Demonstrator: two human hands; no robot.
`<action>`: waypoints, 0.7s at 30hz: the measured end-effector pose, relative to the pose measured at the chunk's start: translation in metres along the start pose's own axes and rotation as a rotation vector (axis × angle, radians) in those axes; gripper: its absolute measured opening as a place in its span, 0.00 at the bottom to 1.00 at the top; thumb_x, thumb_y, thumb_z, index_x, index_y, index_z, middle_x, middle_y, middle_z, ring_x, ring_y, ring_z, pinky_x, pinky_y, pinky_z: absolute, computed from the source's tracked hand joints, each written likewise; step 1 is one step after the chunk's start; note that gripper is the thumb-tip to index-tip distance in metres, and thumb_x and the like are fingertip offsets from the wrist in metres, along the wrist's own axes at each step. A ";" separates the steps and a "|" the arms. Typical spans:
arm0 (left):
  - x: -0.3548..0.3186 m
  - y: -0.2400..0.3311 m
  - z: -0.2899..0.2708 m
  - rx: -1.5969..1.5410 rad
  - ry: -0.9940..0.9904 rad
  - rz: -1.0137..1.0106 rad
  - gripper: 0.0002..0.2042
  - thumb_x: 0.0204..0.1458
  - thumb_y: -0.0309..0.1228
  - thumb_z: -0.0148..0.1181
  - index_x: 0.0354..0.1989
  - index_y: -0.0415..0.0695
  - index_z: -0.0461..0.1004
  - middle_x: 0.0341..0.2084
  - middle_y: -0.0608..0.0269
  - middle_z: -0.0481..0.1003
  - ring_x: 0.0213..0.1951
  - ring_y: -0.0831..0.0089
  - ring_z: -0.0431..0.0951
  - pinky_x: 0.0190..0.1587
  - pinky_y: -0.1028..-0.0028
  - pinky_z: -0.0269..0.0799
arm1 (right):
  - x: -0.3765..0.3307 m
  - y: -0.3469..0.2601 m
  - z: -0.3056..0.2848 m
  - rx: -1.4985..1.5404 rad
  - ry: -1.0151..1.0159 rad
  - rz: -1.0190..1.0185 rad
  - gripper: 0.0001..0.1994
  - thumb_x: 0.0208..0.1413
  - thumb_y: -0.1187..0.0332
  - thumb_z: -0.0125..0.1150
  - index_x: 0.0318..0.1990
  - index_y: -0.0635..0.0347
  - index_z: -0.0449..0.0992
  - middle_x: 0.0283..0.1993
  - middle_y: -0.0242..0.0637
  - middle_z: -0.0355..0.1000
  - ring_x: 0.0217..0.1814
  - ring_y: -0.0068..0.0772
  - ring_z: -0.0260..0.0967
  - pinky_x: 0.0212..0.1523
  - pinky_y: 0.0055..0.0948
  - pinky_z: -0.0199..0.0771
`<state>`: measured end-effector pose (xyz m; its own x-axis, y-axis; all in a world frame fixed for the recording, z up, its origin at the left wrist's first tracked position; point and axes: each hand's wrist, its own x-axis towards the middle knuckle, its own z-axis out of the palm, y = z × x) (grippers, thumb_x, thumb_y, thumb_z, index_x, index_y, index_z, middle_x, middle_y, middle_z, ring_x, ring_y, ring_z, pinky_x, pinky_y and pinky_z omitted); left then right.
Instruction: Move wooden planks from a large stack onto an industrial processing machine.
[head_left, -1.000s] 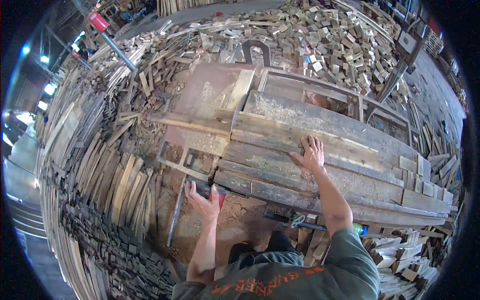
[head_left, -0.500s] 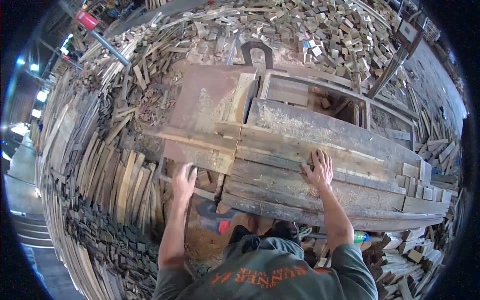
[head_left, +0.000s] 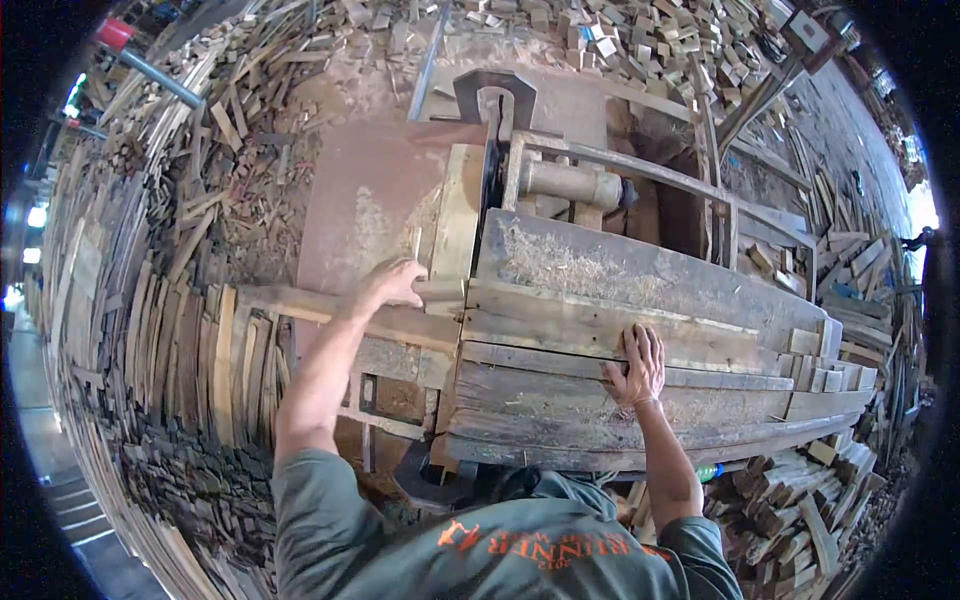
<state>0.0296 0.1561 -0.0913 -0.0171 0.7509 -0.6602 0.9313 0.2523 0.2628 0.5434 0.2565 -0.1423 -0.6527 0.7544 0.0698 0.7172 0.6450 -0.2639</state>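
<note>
My left hand (head_left: 392, 284) is raised over the left side of the worktable, thumb and curved fingers apart. It hovers by a short wood piece (head_left: 442, 292) near the slot; whether it touches the piece I cannot tell. Below that wrist a long narrow board (head_left: 412, 329) runs out to the left. My right hand (head_left: 637, 366) lies flat with spread fingers on a plank (head_left: 550, 318) on the wooden bed right of the slot. A pale wood strip (head_left: 459, 215) stands along the dark blade-like edge (head_left: 491, 170).
A reddish-brown table plate (head_left: 340, 210) dusted with sawdust lies at the left. Behind it rises a dark, notched metal piece (head_left: 495, 85). A cylindrical motor-like part (head_left: 570, 184) sits inside the frame. Stacked slats (head_left: 180, 350) and heaped offcuts (head_left: 660, 40) surround the bench.
My left hand has moved up and forward from the table's near edge to the short piece beside the slot. The right hand stays on the plank. The view has shifted.
</note>
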 end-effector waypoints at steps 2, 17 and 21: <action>-0.001 0.008 -0.029 -0.049 -0.112 -0.018 0.26 0.37 0.42 0.76 0.47 0.47 0.80 0.44 0.53 0.80 0.45 0.60 0.79 0.45 0.62 0.74 | -0.001 0.003 0.001 -0.017 -0.013 0.015 0.39 0.49 0.43 0.59 0.64 0.59 0.66 0.69 0.51 0.59 0.72 0.59 0.52 0.72 0.56 0.47; -0.084 -0.032 0.029 0.061 0.085 -0.012 0.50 0.38 0.36 0.76 0.71 0.44 0.53 0.70 0.48 0.54 0.71 0.53 0.53 0.73 0.55 0.49 | -0.002 0.001 -0.002 -0.066 0.037 0.026 0.40 0.48 0.44 0.58 0.66 0.58 0.64 0.69 0.50 0.59 0.71 0.59 0.53 0.71 0.52 0.51; -0.090 -0.080 0.102 0.145 0.324 0.020 0.49 0.35 0.35 0.78 0.69 0.46 0.55 0.64 0.50 0.60 0.64 0.54 0.61 0.70 0.53 0.57 | 0.002 -0.002 0.004 -0.007 0.003 0.036 0.40 0.51 0.41 0.55 0.68 0.55 0.63 0.72 0.48 0.55 0.74 0.58 0.48 0.73 0.53 0.44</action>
<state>-0.0061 0.0062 -0.1246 -0.0914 0.9151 -0.3927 0.9742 0.1639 0.1552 0.5397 0.2566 -0.1456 -0.6256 0.7776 0.0631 0.7420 0.6181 -0.2597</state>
